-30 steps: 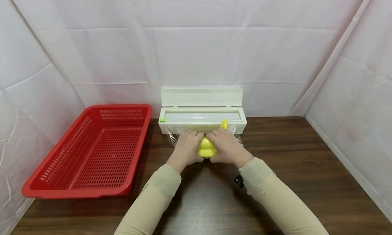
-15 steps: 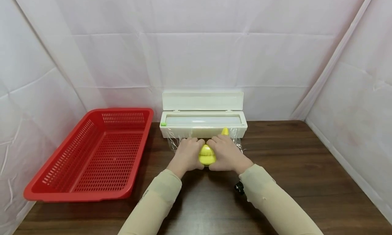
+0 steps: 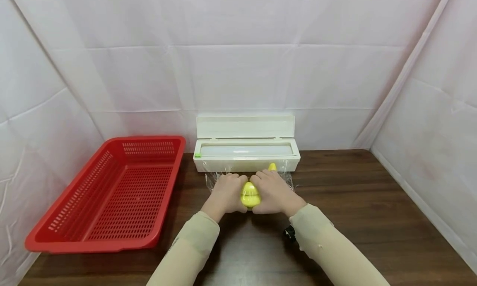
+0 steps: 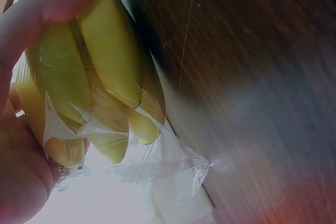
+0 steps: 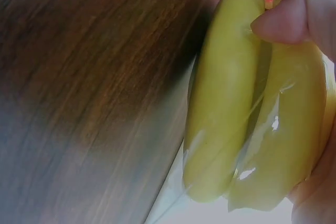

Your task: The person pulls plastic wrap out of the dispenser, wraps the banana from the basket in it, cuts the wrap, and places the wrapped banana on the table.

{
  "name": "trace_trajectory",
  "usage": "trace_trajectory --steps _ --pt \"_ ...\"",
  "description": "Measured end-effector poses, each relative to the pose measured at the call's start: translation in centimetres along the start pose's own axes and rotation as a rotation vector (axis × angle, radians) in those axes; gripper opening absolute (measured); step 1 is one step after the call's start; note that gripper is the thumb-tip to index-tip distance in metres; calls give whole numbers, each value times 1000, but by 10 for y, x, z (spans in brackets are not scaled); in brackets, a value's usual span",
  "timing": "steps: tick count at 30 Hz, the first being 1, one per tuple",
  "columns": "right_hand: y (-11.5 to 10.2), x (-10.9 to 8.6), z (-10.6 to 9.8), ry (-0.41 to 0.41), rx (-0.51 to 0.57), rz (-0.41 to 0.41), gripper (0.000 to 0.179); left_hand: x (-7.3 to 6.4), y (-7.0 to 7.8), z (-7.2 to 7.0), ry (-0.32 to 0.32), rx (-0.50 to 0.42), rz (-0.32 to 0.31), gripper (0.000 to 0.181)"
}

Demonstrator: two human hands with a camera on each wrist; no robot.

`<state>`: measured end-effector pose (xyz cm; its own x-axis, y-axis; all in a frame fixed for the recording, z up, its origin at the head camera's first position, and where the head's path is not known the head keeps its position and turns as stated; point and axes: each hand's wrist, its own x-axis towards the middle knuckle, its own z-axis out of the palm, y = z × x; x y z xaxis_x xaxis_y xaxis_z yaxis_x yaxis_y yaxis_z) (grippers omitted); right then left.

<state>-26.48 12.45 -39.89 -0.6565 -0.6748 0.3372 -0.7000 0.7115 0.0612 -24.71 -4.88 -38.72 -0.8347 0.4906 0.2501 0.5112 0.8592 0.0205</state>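
Drawn slightly back from the white box (image 3: 246,165), the banana bunch (image 3: 250,199), in the head view, is gripped between left hand (image 3: 228,193) and right hand (image 3: 274,193). Left wrist: loose film (image 4: 197,171) may slip. Right wrist: the bunch seems light, firm; hold its sides.

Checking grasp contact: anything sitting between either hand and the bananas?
Only clear film, as far as visible. It wraps parts of the bananas, gripped from both sides by the left hand and right hand. Can't tell whether it lies under every contact. The white box is beyond, not between.
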Motion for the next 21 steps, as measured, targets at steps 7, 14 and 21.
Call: trace_trajectory --steps 7,14,21 --pt "0 1 -3 1 11 2 47 2 0 -5 -23 -32 0 51" --pt "-2 2 -6 -23 40 10 46 2 1 -10 -64 -51 -13 49" --pt "-4 -2 -6 -52 72 34 45 -1 5 -11 -76 -60 -20 49"
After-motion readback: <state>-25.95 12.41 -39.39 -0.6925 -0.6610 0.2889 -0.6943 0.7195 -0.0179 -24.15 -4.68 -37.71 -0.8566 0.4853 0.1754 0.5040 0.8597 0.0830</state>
